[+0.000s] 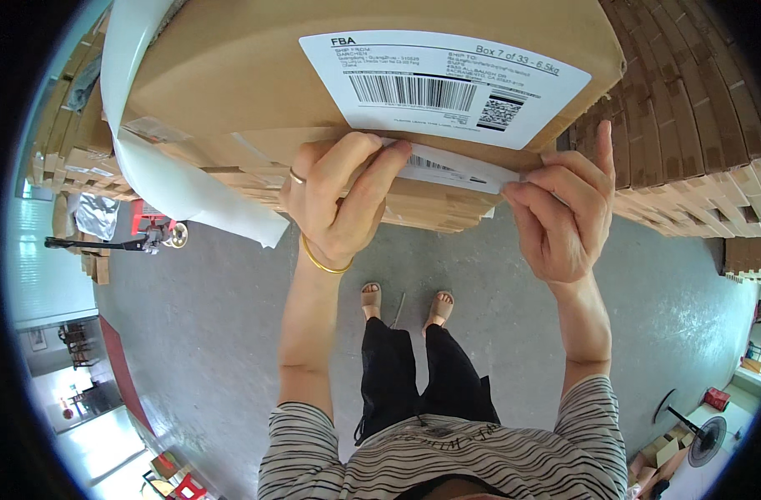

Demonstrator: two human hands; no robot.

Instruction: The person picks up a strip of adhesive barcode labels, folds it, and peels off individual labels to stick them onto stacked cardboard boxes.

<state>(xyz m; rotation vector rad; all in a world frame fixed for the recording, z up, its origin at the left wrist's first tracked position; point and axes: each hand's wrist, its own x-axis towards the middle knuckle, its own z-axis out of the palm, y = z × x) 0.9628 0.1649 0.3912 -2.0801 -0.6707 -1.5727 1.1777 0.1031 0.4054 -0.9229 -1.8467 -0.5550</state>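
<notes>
I see a large cardboard box (255, 75) held up close in front of me, with one white label (443, 83) already stuck flat on its top face, smooth and square as far as I can tell. A second label (459, 171) is in hand on the near side face, just below the box's edge. My left hand (334, 196) presses its left end against the cardboard, fingers curled over it and fingertips flat on the paper. My right hand (559, 212) pinches the right end between thumb and forefinger, the other fingers loosely spread, and that end looks lifted a little off the box.

So I judge the top label done and the side one only partly down: the left end seated, the right end not yet pressed.

A long strip of white backing paper (172, 167) hangs off the left of the box. Stacks of flat cartons (697, 150) fill the far right, and grey floor (214, 333) lies below.
</notes>
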